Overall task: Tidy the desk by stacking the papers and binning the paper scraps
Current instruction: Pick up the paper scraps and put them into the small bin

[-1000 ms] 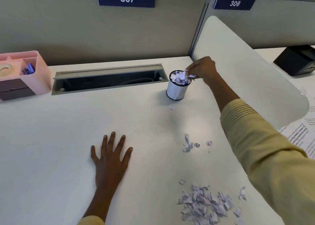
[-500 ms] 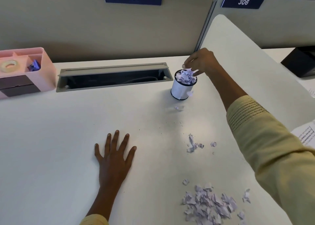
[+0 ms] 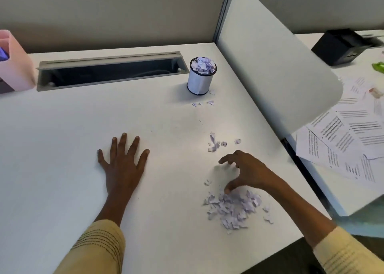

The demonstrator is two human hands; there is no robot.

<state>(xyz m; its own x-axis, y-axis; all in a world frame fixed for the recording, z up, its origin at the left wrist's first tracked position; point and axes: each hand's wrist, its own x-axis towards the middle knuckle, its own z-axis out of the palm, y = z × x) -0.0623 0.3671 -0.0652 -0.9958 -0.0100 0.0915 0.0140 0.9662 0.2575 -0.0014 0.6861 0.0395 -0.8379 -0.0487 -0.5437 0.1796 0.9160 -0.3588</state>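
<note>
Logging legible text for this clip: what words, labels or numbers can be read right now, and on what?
Printed papers on the neighbouring desk: lines of text, too small and blurred to read.
Small white bin, pink organiser, black box: no visible text.
Nothing else legible.

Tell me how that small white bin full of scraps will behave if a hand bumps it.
The small white bin looks light: thin walls, only paper inside, so a bump would probably slide or tip it. It is taller than wide and would likely roll once down. Scraps heaped above its rim would probably spill onto the desk.
</note>
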